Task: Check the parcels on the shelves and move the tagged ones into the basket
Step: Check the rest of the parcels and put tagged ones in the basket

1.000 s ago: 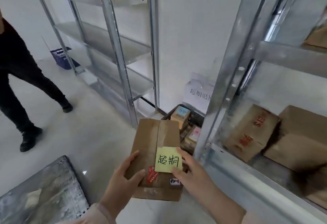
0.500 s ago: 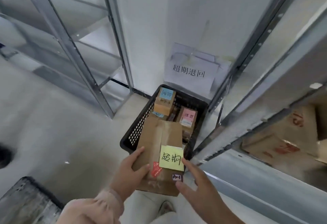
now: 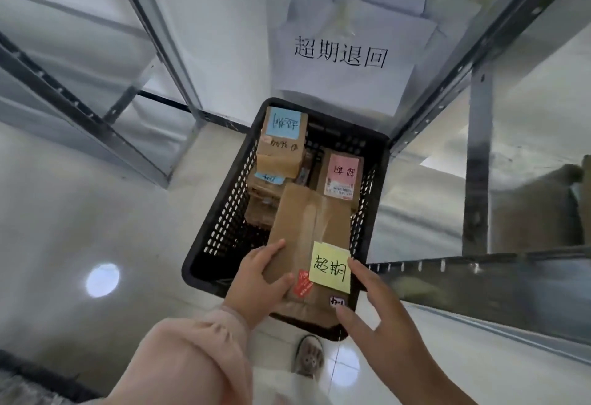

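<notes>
I hold a brown cardboard parcel (image 3: 303,228) with a yellow handwritten tag (image 3: 330,267) over the near end of a black perforated basket (image 3: 224,212) on the floor. My left hand (image 3: 262,280) grips the parcel's left edge, thumb on top. My right hand (image 3: 374,305) holds its right near corner, with the fingers spread along the edge. Inside the basket lie other parcels: one with a blue tag (image 3: 283,124), another with a pink tag (image 3: 342,169).
A white paper sign (image 3: 342,52) is taped on the wall behind the basket. Metal shelf racks stand to the left (image 3: 80,110) and right (image 3: 476,164), with a brown box (image 3: 537,212) on the right shelf. My slipper (image 3: 308,356) is below the basket.
I have stepped closer and now look down into the basket. The tagged parcel has moved from in front of it to over its near end. The person at left is out of view.
</notes>
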The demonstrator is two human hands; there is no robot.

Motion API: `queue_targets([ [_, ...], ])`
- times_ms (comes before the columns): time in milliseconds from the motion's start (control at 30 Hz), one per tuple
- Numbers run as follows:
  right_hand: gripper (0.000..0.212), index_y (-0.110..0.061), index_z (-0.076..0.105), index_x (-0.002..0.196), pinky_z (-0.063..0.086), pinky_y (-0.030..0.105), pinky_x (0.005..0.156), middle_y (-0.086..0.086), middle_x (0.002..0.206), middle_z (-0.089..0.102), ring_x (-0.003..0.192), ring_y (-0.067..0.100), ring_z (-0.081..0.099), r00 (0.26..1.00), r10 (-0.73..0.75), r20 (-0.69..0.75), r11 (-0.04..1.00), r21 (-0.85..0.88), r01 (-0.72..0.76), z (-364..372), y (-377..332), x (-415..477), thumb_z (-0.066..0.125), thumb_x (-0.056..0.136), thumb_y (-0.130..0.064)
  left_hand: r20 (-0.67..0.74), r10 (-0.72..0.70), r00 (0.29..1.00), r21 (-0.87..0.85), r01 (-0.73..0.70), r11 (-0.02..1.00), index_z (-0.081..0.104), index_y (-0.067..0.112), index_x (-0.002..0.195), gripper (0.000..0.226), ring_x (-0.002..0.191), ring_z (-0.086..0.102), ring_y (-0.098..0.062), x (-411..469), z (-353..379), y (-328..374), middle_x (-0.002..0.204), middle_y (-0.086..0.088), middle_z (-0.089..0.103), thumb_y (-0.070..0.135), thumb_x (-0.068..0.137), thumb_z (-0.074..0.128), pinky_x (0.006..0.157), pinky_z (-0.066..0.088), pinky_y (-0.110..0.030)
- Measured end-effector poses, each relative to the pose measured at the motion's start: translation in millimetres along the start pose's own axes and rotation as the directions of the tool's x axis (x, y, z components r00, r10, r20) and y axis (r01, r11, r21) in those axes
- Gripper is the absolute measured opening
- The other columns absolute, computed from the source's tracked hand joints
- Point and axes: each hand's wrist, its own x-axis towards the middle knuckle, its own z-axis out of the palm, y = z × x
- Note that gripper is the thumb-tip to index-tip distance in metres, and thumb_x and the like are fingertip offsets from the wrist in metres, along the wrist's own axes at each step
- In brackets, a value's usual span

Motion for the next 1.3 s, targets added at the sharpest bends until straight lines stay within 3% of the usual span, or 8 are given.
queue_targets([
  [200,0.071,-0.053,0.043,0.135,0.028,0.001,0.098,-0.033,0.141,0.042,0.132,-0.011,0.034,0.993,0.002,-0.115,1.0,-0.028,-0.005,26.7,36.0,17.6,0.073,0.083,-0.016,0.096,0.02,0.995,0.098,-0.029,0.995,0.043,0.056,0.133,0.066,0.129,0.038,-0.009,46.1,31.7,-49.8,0.144,0.013,0.028,0.027,0.083,0.075,0.11,0.04,-0.03],
  [333,0.067,-0.057,0.032,0.136,0.028,0.022,0.112,-0.031,0.148,0.031,0.138,-0.008,0.025,0.997,0.031,-0.071,0.993,-0.112,-0.039,40.1,51.0,23.6,0.067,0.087,-0.028,0.23,-0.096,0.968,0.401,-0.005,0.916,0.025,0.044,0.149,0.078,0.142,0.031,-0.021,61.6,49.5,-67.3,0.161,-0.001,0.016,0.031,0.087,0.069,0.116,0.032,-0.036],
  [467,0.067,-0.061,0.021,0.139,0.016,0.016,0.111,-0.04,0.149,0.015,0.138,-0.016,0.01,0.997,0.063,-0.043,0.981,-0.183,-0.07,47.6,53.1,14.9,0.06,0.088,-0.042,0.286,-0.165,0.944,0.588,-0.037,0.808,0.012,0.043,0.152,0.085,0.147,0.019,-0.029,60.9,50.9,-58.5,0.164,-0.004,0.003,0.056,0.085,0.062,0.118,0.027,-0.042],
  [567,0.069,-0.055,0.018,0.144,0.008,0.007,0.105,-0.039,0.151,0.009,0.136,-0.019,0.004,0.992,0.098,-0.082,0.955,-0.272,-0.117,44.6,44.2,1.4,0.056,0.088,-0.048,0.306,-0.032,0.951,0.63,-0.177,0.756,0.015,0.039,0.153,0.081,0.146,0.021,-0.026,44.3,38.8,-37.4,0.163,-0.002,0.011,0.059,0.086,0.057,0.117,0.029,-0.042],
  [733,0.072,-0.055,0.008,0.144,0.01,0.019,0.115,-0.029,0.155,0.005,0.143,-0.006,0.004,0.977,0.085,-0.194,0.915,-0.372,-0.154,31.9,10.0,-41.5,0.053,0.088,-0.055,0.342,0.301,0.89,0.618,-0.454,0.642,0.027,0.035,0.151,0.072,0.145,0.025,-0.018,-10.3,8.8,20.3,0.16,0.004,0.024,0.06,0.087,0.051,0.118,0.023,-0.037],
  [1000,0.077,-0.043,0.017,0.149,0.016,0.029,0.115,-0.012,0.16,0.016,0.147,0.011,0.014,0.883,0.042,-0.468,0.851,-0.446,-0.277,-18.0,-51.6,-159.8,0.058,0.085,-0.058,0.429,0.693,0.579,0.541,-0.779,0.315,0.047,0.032,0.141,0.062,0.139,0.041,-0.024,-122.1,-3.8,155.4,0.149,0.001,0.046,0.054,0.084,0.055,0.111,0.037,-0.05],
  [1133,0.08,-0.034,0.029,0.148,0.02,0.032,0.113,-0.004,0.156,0.029,0.145,0.019,0.026,0.776,0.011,-0.63,0.837,-0.419,-0.353,-58.4,-73.8,-223.8,0.068,0.081,-0.053,0.491,0.787,0.374,0.457,-0.879,0.132,0.045,0.033,0.141,0.059,0.138,0.042,-0.022,-181.4,21.8,216.5,0.148,0.003,0.047,0.054,0.086,0.05,0.109,0.039,-0.051],
  [1300,0.078,-0.036,0.024,0.15,0.018,0.038,0.12,-0.008,0.159,0.022,0.148,0.015,0.016,0.613,-0.059,-0.788,0.831,-0.379,-0.408,-111.3,-89.7,-298.0,0.059,0.084,-0.058,0.537,0.831,0.144,0.357,-0.931,-0.07,0.049,0.029,0.141,0.06,0.136,0.044,-0.025,-247.4,62.0,287.7,0.147,0.0,0.049,0.053,0.086,0.052,0.109,0.038,-0.05],
])
